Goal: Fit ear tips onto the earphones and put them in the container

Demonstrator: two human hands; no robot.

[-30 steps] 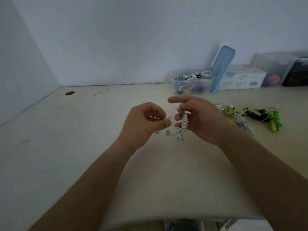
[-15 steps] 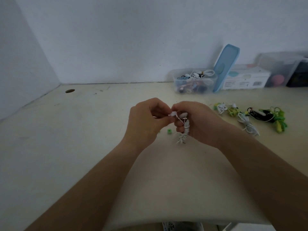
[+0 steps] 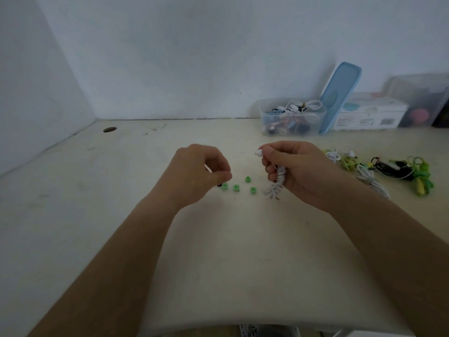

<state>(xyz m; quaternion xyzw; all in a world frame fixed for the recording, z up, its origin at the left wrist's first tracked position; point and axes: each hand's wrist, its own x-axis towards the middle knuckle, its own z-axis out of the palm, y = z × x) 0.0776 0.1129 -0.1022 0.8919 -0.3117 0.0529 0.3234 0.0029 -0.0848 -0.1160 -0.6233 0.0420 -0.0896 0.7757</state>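
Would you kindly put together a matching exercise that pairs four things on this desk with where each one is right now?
Things
1. white earphones
2. green ear tips
3. blue lid
4. clear container

Places
A. standing tilted against the wall
B. coiled and gripped in the right hand
C. at the back of the desk, with earphones inside
D. lying loose between the left hand and the right

Pairs: 1-B, 2-D, 3-A, 4-C
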